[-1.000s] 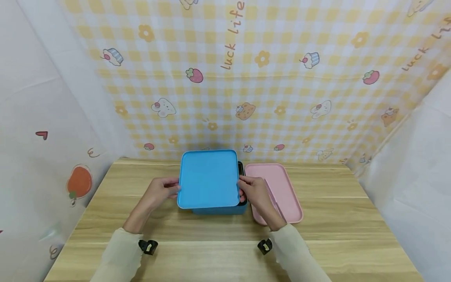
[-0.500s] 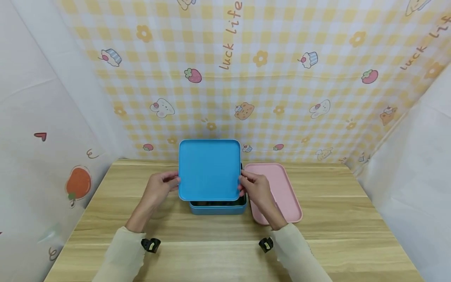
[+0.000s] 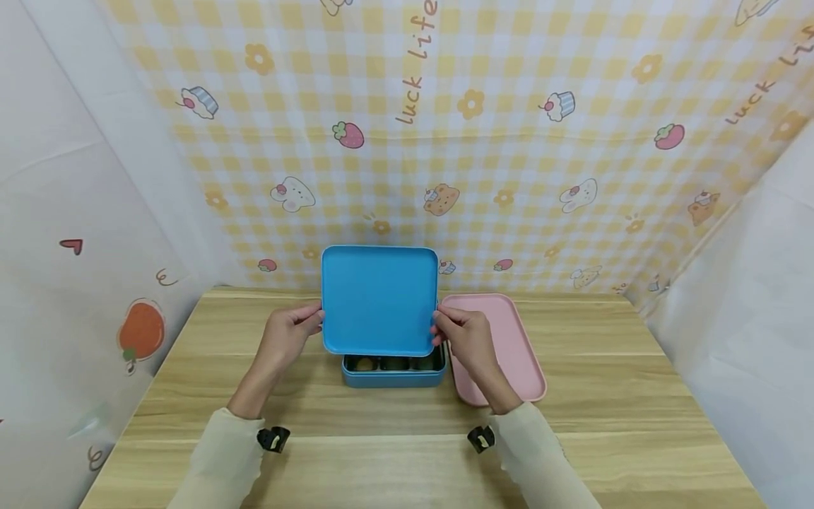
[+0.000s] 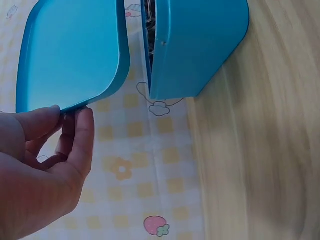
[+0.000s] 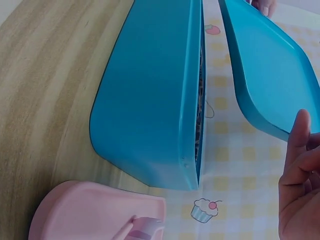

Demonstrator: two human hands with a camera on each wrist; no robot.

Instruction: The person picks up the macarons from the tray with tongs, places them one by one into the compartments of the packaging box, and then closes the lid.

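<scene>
A flat blue lid [image 3: 379, 300] with a raised rim is held tilted above a blue box [image 3: 394, 379]. My left hand [image 3: 287, 338] pinches its left edge between thumb and fingers, plainly seen in the left wrist view. On the opposite edge my right hand [image 3: 467, 341] grips it the same way; the right wrist view has the thumb on the lid's inner face. The box stands uncovered on the table, its front compartments showing, with a yellowish round thing [image 3: 364, 364] in the left one. The back of the box is hidden behind the lid.
A pink tray [image 3: 524, 367] lies right of the box, partly under my right forearm; a slim pink piece [image 5: 124, 230] rests on it. The wooden table [image 3: 604, 424] ends at a yellow checked cloth [image 3: 534, 233] behind. White cloths hang at both sides.
Both hands have raised the blue lid up and back from the box and tilted it more upright. The box's front compartments have come into view.
</scene>
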